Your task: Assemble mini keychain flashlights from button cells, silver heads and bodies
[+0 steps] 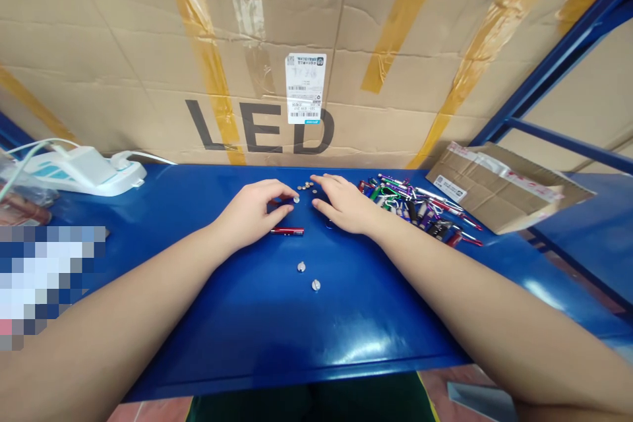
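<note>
My left hand (260,210) is over the blue table, thumb and fingers apart, with a small silvery disc (296,198) at its fingertips; whether it grips the disc is unclear. Under that hand lies a red metal tube (289,231). My right hand (341,203) has its fingers spread, with nothing visible between them. Several small button-like discs (306,186) lie between and beyond the hands. Closer to me are two round silvery caps, one (301,267) behind the other (316,285). Part of a small dark-blue object (329,225) shows under my right hand.
A pile of colourful metal pens or small torches (420,204) lies right of my right hand, beside an open cardboard box (494,184). A white power strip (93,171) sits back left. A large cardboard sheet (267,26) stands behind the table (247,316).
</note>
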`<action>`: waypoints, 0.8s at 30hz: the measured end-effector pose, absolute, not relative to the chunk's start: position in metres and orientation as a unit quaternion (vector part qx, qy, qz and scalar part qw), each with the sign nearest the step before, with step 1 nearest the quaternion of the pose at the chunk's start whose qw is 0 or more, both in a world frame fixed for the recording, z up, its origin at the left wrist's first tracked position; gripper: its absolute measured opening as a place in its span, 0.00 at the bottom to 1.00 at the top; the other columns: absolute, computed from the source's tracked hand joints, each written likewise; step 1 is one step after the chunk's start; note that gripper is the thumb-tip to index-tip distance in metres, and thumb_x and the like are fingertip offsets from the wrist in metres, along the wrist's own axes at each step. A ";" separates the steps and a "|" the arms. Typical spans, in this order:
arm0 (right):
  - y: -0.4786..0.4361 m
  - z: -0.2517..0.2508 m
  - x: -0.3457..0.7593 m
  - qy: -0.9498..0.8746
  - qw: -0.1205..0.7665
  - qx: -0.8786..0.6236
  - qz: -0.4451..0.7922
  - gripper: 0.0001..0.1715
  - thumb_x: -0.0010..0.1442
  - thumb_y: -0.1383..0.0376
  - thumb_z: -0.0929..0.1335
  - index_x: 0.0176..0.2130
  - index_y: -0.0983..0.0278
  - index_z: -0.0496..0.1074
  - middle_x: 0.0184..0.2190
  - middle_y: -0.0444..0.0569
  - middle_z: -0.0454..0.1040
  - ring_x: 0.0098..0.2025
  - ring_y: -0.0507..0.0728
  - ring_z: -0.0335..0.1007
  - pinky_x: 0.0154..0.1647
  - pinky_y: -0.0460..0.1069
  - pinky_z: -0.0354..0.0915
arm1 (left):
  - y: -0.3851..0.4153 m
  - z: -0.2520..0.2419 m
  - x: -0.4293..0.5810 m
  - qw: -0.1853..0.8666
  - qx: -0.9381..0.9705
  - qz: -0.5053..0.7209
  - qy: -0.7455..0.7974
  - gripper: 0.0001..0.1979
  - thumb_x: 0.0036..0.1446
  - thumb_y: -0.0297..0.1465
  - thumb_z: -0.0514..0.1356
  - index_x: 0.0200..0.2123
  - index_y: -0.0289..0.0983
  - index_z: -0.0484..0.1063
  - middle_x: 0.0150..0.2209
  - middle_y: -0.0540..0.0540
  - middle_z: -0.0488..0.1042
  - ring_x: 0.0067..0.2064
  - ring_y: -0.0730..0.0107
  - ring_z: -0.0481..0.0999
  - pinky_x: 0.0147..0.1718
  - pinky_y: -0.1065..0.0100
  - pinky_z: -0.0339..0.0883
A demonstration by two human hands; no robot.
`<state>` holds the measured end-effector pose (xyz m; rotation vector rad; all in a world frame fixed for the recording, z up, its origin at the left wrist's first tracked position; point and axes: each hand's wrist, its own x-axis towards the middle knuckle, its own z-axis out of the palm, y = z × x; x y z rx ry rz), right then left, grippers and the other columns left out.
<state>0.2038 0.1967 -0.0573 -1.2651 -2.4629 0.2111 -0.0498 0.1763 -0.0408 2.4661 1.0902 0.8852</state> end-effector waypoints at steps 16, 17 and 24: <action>0.195 -0.056 0.208 -0.911 0.191 -0.365 0.026 0.17 0.71 0.67 0.63 0.51 0.67 0.79 0.52 0.58 0.80 0.56 0.64 0.74 0.62 0.62 0.68 | 0.176 -0.041 -0.051 0.155 0.860 0.296 0.386 0.13 0.65 0.38 0.61 0.46 0.39 0.80 0.44 0.44 0.81 0.44 0.60 0.81 0.45 0.60 0.77; 0.195 -0.056 0.208 -0.912 0.192 -0.360 0.029 0.17 0.71 0.68 0.63 0.51 0.67 0.79 0.51 0.58 0.80 0.55 0.64 0.74 0.62 0.62 0.68 | 0.176 -0.042 -0.051 0.155 0.860 0.296 0.386 0.13 0.65 0.38 0.61 0.46 0.39 0.80 0.44 0.44 0.81 0.44 0.60 0.81 0.44 0.60 0.77; 0.190 -0.060 0.203 -0.908 0.179 -0.377 0.014 0.21 0.72 0.62 0.65 0.58 0.68 0.76 0.52 0.61 0.75 0.55 0.66 0.71 0.61 0.63 0.68 | 0.177 -0.043 -0.051 0.157 0.860 0.296 0.384 0.12 0.64 0.38 0.61 0.46 0.40 0.80 0.44 0.44 0.81 0.44 0.61 0.80 0.42 0.62 0.76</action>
